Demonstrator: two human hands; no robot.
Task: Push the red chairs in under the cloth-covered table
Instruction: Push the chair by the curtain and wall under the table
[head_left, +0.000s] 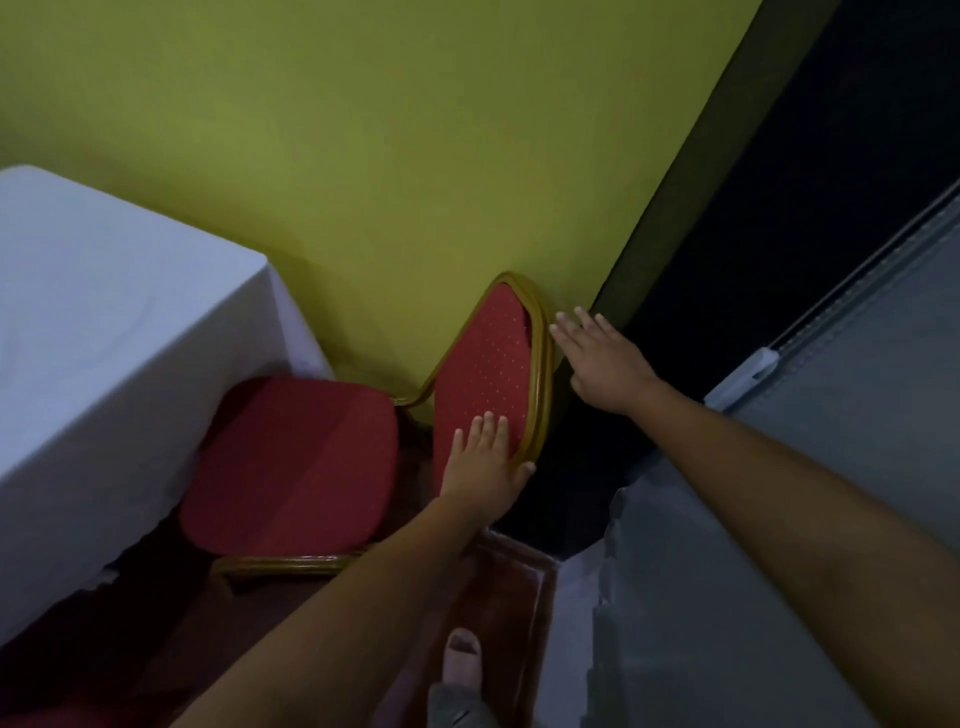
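Note:
A red chair (291, 467) with a gold frame stands beside the white cloth-covered table (104, 332); the seat's left part lies under the hanging cloth. Its dotted red backrest (488, 364) rises at the right, close to the green wall. My left hand (485, 462) lies flat on the lower front of the backrest, fingers on the cushion, thumb around the gold edge. My right hand (597, 358) is spread with fingers apart just behind the backrest's right edge, holding nothing; whether it touches the frame I cannot tell.
A green wall (415, 156) stands right behind the chair. At the right is a dark doorway (779, 260) and a grey sliding door (857, 415). A wooden threshold (514, 587) and my foot (462, 660) are below. Another red cushion edge shows at the bottom left.

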